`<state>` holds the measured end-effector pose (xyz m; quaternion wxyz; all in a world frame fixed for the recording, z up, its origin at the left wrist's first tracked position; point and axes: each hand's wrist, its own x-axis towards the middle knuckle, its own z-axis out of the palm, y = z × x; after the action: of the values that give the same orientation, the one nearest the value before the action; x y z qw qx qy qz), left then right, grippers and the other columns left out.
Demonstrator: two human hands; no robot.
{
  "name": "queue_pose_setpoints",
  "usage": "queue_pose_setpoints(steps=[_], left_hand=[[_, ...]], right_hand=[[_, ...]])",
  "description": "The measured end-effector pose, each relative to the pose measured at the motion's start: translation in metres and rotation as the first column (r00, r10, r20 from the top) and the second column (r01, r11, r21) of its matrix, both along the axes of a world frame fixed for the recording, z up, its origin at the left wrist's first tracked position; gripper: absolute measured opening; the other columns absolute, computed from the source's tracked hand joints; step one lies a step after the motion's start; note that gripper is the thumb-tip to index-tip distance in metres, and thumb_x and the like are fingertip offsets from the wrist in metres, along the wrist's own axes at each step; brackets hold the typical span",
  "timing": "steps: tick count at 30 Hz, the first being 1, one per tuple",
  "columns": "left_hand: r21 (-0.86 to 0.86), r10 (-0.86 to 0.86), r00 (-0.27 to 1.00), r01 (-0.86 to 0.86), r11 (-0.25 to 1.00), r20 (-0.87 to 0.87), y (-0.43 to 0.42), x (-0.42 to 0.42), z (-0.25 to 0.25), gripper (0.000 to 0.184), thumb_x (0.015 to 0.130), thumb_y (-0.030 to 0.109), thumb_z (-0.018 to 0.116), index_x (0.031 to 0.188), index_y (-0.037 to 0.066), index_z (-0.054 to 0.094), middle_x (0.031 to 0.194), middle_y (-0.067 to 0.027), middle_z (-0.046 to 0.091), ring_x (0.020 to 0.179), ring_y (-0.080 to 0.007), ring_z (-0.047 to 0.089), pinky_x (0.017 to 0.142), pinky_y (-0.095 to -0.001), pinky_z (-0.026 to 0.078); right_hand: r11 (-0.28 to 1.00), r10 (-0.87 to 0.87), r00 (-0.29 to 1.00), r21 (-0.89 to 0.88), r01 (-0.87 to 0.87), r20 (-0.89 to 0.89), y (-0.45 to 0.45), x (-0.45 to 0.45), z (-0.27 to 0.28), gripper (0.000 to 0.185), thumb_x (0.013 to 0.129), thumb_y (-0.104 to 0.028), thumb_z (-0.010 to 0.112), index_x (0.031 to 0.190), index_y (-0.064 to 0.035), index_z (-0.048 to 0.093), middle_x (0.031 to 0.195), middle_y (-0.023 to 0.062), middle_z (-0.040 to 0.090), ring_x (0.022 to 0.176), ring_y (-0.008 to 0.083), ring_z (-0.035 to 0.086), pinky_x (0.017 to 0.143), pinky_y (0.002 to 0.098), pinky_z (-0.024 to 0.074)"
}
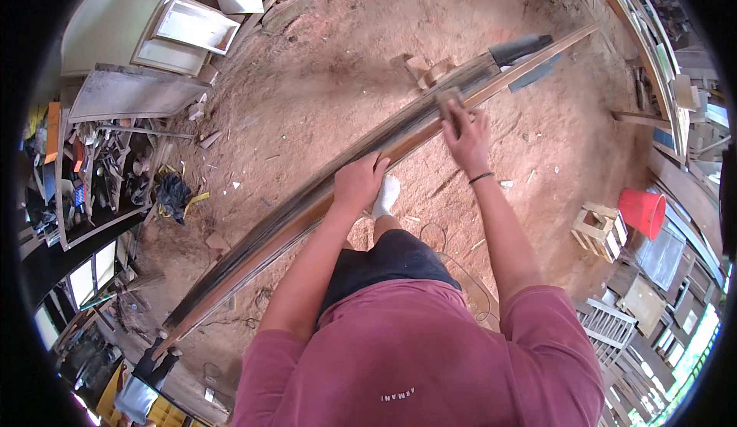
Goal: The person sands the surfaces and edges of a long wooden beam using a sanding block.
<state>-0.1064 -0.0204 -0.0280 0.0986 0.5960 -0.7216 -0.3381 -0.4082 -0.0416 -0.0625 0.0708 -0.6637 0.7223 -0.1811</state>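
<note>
A long, narrow wooden beam [295, 226] runs diagonally across the view, dark along one side and reddish brown along the other. My left hand [358, 183] rests on the beam near its middle, thumb apart from the other fingers, with nothing visible in it. Farther up the beam, my right hand [467, 137] has its fingers round a small brownish block [449, 103], slightly blurred, at the beam's surface. A dark band circles my right wrist.
Below the beam is a foot in a white sock [388, 195]. A red bucket [642, 214] and a wooden crate [599, 232] stand at right. Cluttered shelves [104, 181] and a black bag [172, 197] are at left. Another person [138, 396] is at lower left.
</note>
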Motion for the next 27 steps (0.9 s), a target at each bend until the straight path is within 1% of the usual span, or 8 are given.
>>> queue_pose_setpoints(steps=[2,4,7,11,14,18,21,27], left_hand=[[0.009,0.001,1.000,-0.001,1.000,-0.010,-0.009,-0.023,0.002,0.049,0.111,0.049,0.058,0.137,0.012,0.076,0.109,-0.0223,0.080,0.100,-0.0438,0.077,0.088,-0.0548,0.060],[0.081,0.023,1.000,-0.023,0.996,0.000,-0.017,-0.038,0.005,0.048,0.111,0.049,0.058,0.139,0.014,0.075,0.109,-0.0222,0.080,0.100,-0.0443,0.076,0.087,-0.0552,0.060],[0.078,0.045,0.999,-0.043,0.996,-0.020,-0.013,-0.031,0.008,0.046,0.110,0.049,0.060,0.139,0.017,0.076,0.108,-0.0219,0.080,0.100,-0.0440,0.076,0.087,-0.0553,0.060],[0.148,0.063,0.998,-0.062,0.987,-0.003,0.004,0.021,0.025,0.047,0.108,0.051,0.062,0.137,0.017,0.078,0.114,-0.0212,0.079,0.103,-0.0433,0.076,0.089,-0.0526,0.060],[0.227,0.085,0.996,-0.090,0.970,0.028,0.018,0.053,0.030,0.047,0.107,0.051,0.065,0.137,0.018,0.078,0.116,-0.0206,0.079,0.105,-0.0431,0.076,0.091,-0.0513,0.060],[0.147,0.066,0.997,-0.061,0.987,-0.033,0.030,0.074,0.023,0.047,0.107,0.050,0.066,0.139,0.018,0.077,0.119,-0.0203,0.079,0.109,-0.0434,0.075,0.094,-0.0499,0.059],[0.155,0.055,0.997,-0.047,0.987,-0.049,0.034,0.084,0.024,0.046,0.107,0.048,0.067,0.141,0.018,0.075,0.122,-0.0211,0.078,0.111,-0.0441,0.074,0.095,-0.0497,0.059],[0.072,-0.016,0.997,0.021,0.997,-0.075,0.056,0.120,0.011,0.046,0.109,0.045,0.064,0.144,0.015,0.071,0.123,-0.0217,0.077,0.111,-0.0440,0.074,0.093,-0.0531,0.059]], right_hand=[[0.985,-0.162,0.986,0.071,0.159,0.042,-0.019,-0.031,0.003,0.057,0.101,-0.037,0.075,0.155,-0.0302,0.060,0.124,0.0184,0.055,0.114,0.0358,0.055,0.100,0.0518,0.0535],[0.981,-0.050,0.999,-0.190,0.050,0.006,-0.030,-0.051,-0.003,0.057,0.100,-0.035,0.076,0.155,-0.0293,0.060,0.124,0.0209,0.056,0.112,0.0368,0.056,0.098,0.0510,0.0538],[0.989,-0.132,0.990,-0.061,0.135,0.051,-0.012,-0.020,-0.004,0.058,0.099,-0.033,0.077,0.155,-0.0285,0.061,0.125,0.0212,0.058,0.111,0.0373,0.057,0.099,0.0504,0.0528],[0.974,0.220,0.952,-0.101,-0.202,0.213,0.054,0.083,0.016,0.065,0.090,-0.020,0.081,0.153,-0.0256,0.063,0.153,0.0078,0.061,0.129,0.0350,0.058,0.108,0.0516,0.0499],[0.956,0.294,0.944,-0.064,-0.288,0.149,0.052,0.078,0.026,0.057,0.093,-0.023,0.078,0.149,-0.0259,0.067,0.148,0.0102,0.062,0.127,0.0349,0.059,0.106,0.0506,0.0515],[0.993,-0.119,0.992,0.012,0.119,0.032,-0.013,-0.010,0.006,0.056,0.098,-0.028,0.076,0.153,-0.0268,0.063,0.140,0.0147,0.062,0.123,0.0371,0.058,0.108,0.0511,0.0492],[0.992,-0.127,0.991,-0.002,0.127,-0.041,-0.017,-0.002,0.014,0.059,0.098,-0.020,0.076,0.155,-0.0250,0.061,0.135,0.0188,0.060,0.121,0.0399,0.058,0.105,0.0537,0.0485],[0.988,0.147,0.983,-0.068,-0.140,0.113,0.088,0.165,0.028,0.065,0.093,-0.015,0.077,0.155,-0.0272,0.062,0.142,0.0174,0.058,0.129,0.0377,0.056,0.112,0.0542,0.0445]])
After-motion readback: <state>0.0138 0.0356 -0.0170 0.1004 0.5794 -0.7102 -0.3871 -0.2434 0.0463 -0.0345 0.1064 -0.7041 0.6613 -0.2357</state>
